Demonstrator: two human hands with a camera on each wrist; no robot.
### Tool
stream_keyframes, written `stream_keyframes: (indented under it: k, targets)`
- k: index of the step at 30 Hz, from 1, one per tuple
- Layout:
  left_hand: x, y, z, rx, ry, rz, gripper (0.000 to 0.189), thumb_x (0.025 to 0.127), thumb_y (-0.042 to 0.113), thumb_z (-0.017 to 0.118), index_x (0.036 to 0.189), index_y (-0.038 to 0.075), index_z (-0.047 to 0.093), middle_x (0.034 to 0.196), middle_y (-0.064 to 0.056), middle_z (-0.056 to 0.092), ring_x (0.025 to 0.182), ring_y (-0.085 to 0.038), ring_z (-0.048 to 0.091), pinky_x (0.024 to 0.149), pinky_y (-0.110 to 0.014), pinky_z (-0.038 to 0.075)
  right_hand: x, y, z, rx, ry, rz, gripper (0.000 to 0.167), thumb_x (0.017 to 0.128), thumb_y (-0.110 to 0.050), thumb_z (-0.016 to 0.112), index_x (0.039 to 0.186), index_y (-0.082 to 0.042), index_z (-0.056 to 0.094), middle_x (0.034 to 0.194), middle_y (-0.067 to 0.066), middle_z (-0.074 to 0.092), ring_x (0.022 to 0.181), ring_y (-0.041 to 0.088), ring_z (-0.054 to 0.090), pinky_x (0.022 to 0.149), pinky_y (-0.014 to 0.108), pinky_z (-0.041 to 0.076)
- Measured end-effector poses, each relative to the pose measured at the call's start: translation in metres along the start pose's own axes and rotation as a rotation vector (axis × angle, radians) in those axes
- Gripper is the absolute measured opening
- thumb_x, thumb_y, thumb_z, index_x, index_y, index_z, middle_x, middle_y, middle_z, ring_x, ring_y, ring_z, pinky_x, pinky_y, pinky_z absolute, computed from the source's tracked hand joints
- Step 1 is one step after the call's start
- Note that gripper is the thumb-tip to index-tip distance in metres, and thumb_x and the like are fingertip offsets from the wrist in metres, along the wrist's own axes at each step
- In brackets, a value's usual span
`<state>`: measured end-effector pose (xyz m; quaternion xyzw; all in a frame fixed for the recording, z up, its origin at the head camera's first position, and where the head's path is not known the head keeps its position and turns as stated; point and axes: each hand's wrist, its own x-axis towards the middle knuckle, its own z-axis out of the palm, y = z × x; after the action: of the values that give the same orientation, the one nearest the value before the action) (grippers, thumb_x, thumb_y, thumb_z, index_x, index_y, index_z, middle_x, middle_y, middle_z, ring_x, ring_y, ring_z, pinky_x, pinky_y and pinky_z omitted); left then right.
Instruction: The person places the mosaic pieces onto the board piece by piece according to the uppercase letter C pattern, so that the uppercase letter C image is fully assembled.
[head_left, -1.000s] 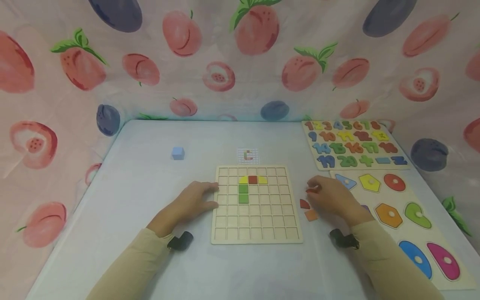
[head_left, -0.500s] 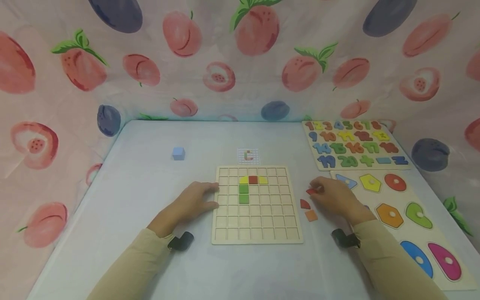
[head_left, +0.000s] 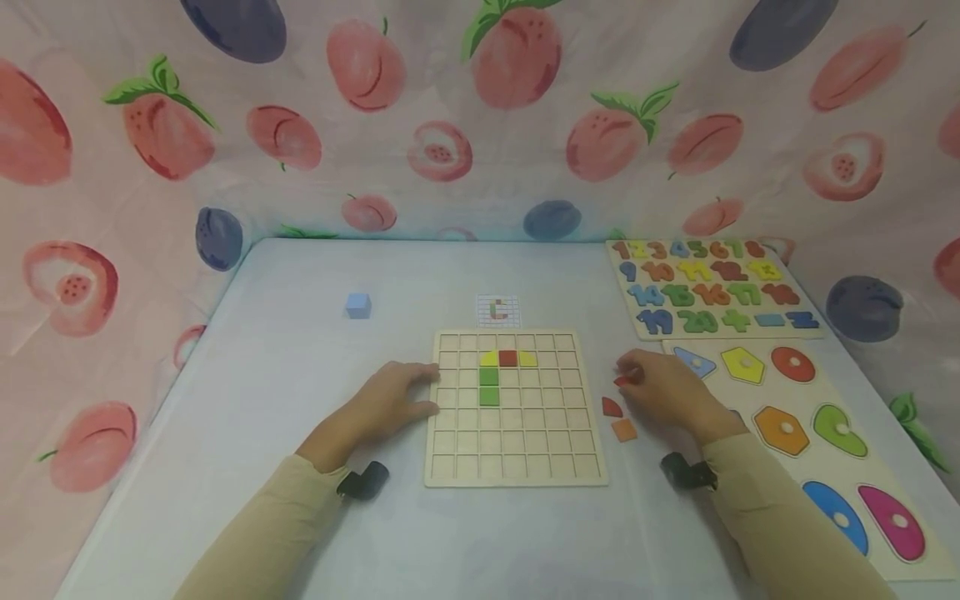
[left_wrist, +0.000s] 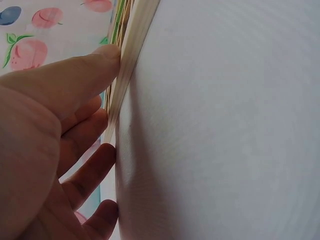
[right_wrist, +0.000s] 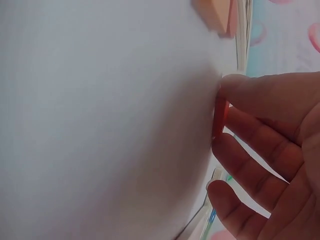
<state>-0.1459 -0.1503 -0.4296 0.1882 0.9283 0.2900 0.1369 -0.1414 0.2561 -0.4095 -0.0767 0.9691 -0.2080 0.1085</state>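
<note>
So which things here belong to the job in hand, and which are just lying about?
In the job, it seems:
grid board, touched by the left hand
its two green squares, red square and two yellow pieces
red piece pinched in the right hand
loose red quarter-circle and orange square
pattern card

Apparently just lying about:
blue cube
number puzzle board
knobbed shape puzzle board
</note>
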Motion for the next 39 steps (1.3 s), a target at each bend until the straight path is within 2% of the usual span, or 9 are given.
stream_keyframes:
  k: [7,12,19,26,39]
  targets:
    - [0.000,0.001,-0.001,-0.003,-0.004,-0.004,0.057,0.090,0.023,0.076,0.140,0.004,0.057,0.145,-0.010,0.054,0.139,-0.034,0.041,0.116,-0.047,0.031,-0.002,0.005,-0.005,-0.038,0.014,0.024,0.037,0.093,-0.017,0.069,0.124,0.002,0.063,0.117,0.021,0.067,0.109,0.040,0.061,0.092,0.057,0.051]
    - [0.001,0.001,-0.001,0.000,0.003,0.018,0.056,0.090,0.021,0.076,0.139,0.003,0.057,0.144,-0.012,0.055,0.138,-0.035,0.042,0.116,-0.047,0.031,-0.003,0.007,-0.008,-0.042,0.023,0.033,0.036,0.094,-0.014,0.064,0.125,0.004,0.062,0.117,0.023,0.066,0.108,0.041,0.061,0.093,0.058,0.050]
    - [0.001,-0.001,0.001,-0.002,0.000,0.014,0.055,0.090,0.021,0.076,0.139,0.004,0.058,0.144,-0.011,0.055,0.138,-0.035,0.042,0.116,-0.047,0.031,-0.003,0.008,-0.008,-0.052,0.049,0.029,0.033,0.094,-0.014,0.061,0.121,0.005,0.063,0.114,0.023,0.067,0.107,0.042,0.060,0.093,0.058,0.050]
    - [0.000,-0.001,0.001,0.005,0.010,0.037,0.055,0.089,0.021,0.077,0.138,0.002,0.058,0.142,-0.013,0.056,0.136,-0.036,0.044,0.115,-0.047,0.032,0.001,0.005,-0.003,-0.012,0.049,-0.006,0.036,0.093,-0.021,0.068,0.119,0.004,0.065,0.106,0.017,0.070,0.099,0.035,0.064,0.088,0.054,0.053]
    - [0.000,-0.001,0.001,0.001,0.014,0.032,0.055,0.089,0.021,0.076,0.138,0.002,0.058,0.143,-0.011,0.056,0.136,-0.036,0.043,0.115,-0.048,0.032,0.003,-0.002,0.002,0.024,-0.006,-0.010,0.038,0.094,-0.011,0.066,0.128,0.004,0.060,0.119,0.020,0.066,0.112,0.038,0.061,0.097,0.056,0.049]
